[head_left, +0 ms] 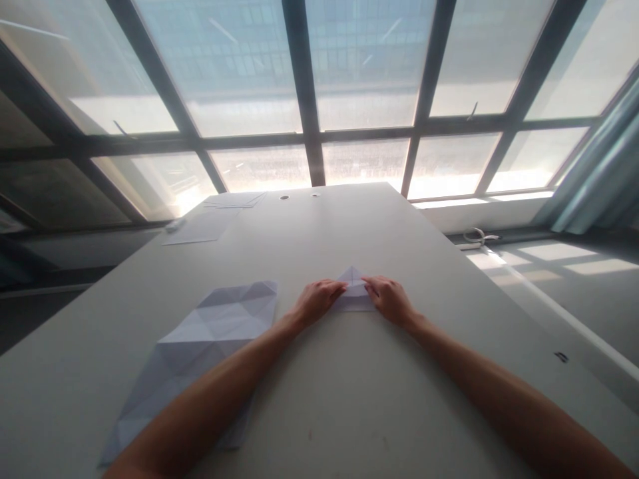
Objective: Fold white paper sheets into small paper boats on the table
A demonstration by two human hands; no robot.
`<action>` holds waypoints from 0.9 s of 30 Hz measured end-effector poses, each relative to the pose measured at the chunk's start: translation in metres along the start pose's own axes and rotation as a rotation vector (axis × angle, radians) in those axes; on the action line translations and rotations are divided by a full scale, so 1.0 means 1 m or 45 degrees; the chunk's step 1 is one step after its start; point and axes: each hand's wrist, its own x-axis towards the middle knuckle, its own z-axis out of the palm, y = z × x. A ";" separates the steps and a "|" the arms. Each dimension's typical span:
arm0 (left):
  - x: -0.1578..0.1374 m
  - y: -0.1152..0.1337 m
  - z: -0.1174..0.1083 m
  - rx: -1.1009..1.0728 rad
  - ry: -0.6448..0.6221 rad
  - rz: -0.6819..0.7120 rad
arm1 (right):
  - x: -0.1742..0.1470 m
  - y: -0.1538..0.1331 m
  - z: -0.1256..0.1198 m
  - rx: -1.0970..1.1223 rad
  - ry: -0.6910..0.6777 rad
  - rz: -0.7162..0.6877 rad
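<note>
A small sheet of folded paper (353, 303) lies on the white table, its top coming to a point away from me. My left hand (321, 297) grips its left side, with the fingers closed at the paper's edge. On the opposite side, my right hand (388, 297) has its fingers closed on the right edge. A crease runs down the middle of the pointed part. To the left, partly under my left forearm, rests a larger creased sheet of paper (214, 326) covered in fold lines.
Flat white sheets (200, 226) lie at the table's far left, beside a small pale item (174, 226) I cannot make out. Two round holes sit near the far edge. A small dark object (561, 357) is at the right edge. Windows and a curtain (594, 166) stand beyond.
</note>
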 end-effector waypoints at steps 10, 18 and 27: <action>0.006 -0.010 0.008 0.160 0.081 0.003 | 0.000 0.002 0.002 -0.178 0.080 0.075; 0.008 0.004 0.004 -0.107 -0.175 0.346 | -0.002 -0.014 0.015 -0.067 -0.198 -0.228; 0.002 -0.003 0.018 0.215 -0.333 0.200 | -0.004 -0.015 0.020 -0.229 -0.375 -0.138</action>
